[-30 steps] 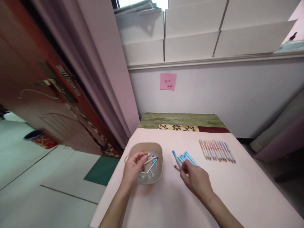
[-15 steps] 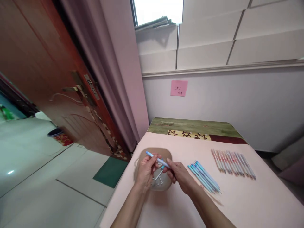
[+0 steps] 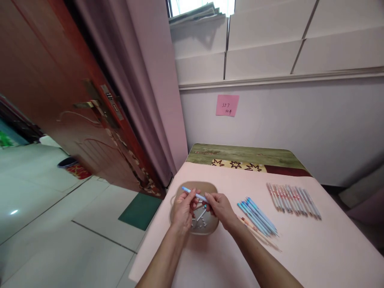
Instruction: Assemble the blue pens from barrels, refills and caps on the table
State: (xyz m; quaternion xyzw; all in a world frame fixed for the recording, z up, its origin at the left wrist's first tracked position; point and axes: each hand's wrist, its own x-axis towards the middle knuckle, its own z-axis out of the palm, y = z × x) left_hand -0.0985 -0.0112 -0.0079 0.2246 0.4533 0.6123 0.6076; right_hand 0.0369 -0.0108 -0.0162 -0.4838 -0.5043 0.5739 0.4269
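A blue and pale-lilac pen point(image 3: 200, 196) is held slantwise over the beige basin point(image 3: 208, 186). My left hand point(image 3: 183, 208) pinches it near the middle, leaving its blue end sticking out to the upper left. The fingers of my right hand point(image 3: 220, 206) are closed on the other end, whose tip they hide. Inside the basin lie a slim white pen part point(image 3: 201, 215) and several small pale pieces point(image 3: 203, 222). Just right of my right hand is a row of blue pens point(image 3: 258, 217), with a few beige pens point(image 3: 260, 233) partly behind my forearm.
Farther right on the pink-covered table point(image 3: 300, 248) lies a row of pale pens with red marks point(image 3: 293, 201). A pink note point(image 3: 227, 105) is stuck to the wall. To the left are a brown door point(image 3: 90, 132) and a bucket point(image 3: 75, 167).
The camera view has tipped down a little. Both hands stay on the pen above the basin, and my right hand has shifted slightly along its end.
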